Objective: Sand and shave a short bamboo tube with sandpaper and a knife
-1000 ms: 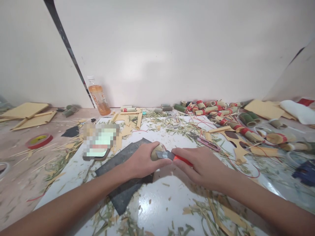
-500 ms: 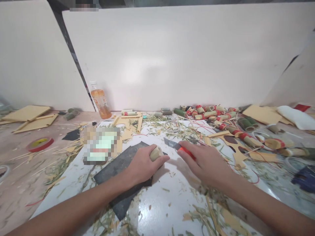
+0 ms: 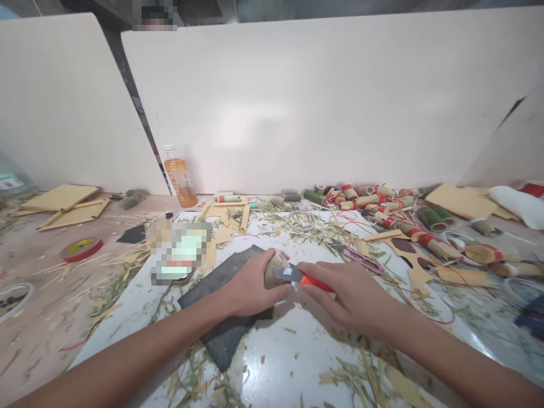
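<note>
My left hand [image 3: 255,285] is wrapped round a short bamboo tube [image 3: 271,276], whose hollow end faces up and to the right. In my right hand [image 3: 346,292] is a utility knife [image 3: 318,283] with an orange-red handle. Its wide metal blade points left and lies at the tube's open end, overlapping it in the view; whether it cuts into the wall I cannot tell. Beneath my left hand and wrist are dark grey sheets [image 3: 225,341], probably sandpaper, on a white board [image 3: 272,362].
Bamboo shavings litter the white board. A phone [image 3: 182,255] lies left of the sheets, with a drink bottle [image 3: 181,181] behind it. Red tape [image 3: 81,249] is at far left. Several red-banded bamboo pieces [image 3: 365,198] are piled at back right, before a white panel [image 3: 318,102].
The knife blade has moved left and down from beside the tube to its open end. My left hand has turned the tube's hollow end more into view. The whole view has shifted slightly.
</note>
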A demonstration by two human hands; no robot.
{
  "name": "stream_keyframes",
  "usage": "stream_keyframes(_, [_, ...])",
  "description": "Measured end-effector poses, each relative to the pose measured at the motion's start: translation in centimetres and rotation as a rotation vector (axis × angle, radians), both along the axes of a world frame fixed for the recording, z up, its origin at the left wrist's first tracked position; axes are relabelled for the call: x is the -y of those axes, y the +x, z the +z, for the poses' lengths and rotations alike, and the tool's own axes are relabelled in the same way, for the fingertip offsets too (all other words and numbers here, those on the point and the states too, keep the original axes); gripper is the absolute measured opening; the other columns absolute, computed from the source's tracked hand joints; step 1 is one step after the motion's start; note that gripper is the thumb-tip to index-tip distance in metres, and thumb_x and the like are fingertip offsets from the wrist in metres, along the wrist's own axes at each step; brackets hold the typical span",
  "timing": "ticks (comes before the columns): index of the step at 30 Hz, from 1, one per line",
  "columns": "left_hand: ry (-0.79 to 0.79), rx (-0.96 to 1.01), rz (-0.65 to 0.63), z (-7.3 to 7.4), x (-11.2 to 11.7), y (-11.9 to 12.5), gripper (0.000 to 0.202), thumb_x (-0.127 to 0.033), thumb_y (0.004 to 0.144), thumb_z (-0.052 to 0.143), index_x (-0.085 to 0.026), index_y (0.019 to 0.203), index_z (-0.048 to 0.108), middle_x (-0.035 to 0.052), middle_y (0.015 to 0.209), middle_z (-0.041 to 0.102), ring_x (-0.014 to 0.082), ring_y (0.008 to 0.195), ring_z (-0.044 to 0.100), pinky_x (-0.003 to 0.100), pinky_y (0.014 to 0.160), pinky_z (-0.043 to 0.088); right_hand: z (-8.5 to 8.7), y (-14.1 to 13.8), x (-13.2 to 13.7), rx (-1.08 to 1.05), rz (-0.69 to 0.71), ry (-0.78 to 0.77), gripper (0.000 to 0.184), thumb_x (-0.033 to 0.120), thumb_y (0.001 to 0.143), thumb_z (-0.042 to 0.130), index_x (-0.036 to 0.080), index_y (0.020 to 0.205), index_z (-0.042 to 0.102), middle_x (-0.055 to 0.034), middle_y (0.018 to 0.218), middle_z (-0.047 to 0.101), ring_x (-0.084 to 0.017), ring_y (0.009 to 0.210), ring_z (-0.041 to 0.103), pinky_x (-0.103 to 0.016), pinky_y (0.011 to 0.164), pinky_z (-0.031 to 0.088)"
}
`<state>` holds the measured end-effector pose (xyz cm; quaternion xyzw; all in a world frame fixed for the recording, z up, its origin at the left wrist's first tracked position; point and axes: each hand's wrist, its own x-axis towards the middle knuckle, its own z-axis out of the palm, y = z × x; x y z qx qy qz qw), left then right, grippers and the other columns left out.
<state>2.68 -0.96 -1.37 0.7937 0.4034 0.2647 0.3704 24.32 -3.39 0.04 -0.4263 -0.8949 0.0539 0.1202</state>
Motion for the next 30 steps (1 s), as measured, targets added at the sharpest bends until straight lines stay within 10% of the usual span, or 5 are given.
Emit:
stream_keyframes(20, [-0.032, 0.002, 0.184, -0.5, 0.0, 0.2, 0.036, -0.051, 0.079, 0.06, -0.019, 0.095, 0.055, 0.0008, 0.084, 0.062, 0.0173, 0.074, 0.054, 0.028, 0.065, 0.041, 0.2, 0.2, -0.5, -0.154, -0.292, 0.015, 0.035, 0.042, 0.098, 0.033, 0.021, 0.112, 0.056, -0.0019, 0.069, 0.067, -0.02, 0.065, 0.062, -0.028, 0.059, 0.038])
stream_keyframes(30, [0.011, -0.024, 0.115, -0.4, -0.1, 0.1, 0.034, -0.049, 0.076, 0.064, -0.019, 0.09, 0.058, 0.0003, 0.083, 0.063, 0.0186, 0.076, 0.055, 0.03, 0.069, 0.042, -0.5, -0.3, 0.2, -0.112, -0.018, -0.099, 0.03, 0.04, 0.099, 0.035, 0.021, 0.101, 0.059, -0.0016, 0.078, 0.066, -0.016, 0.067, 0.058, -0.026, 0.06, 0.035])
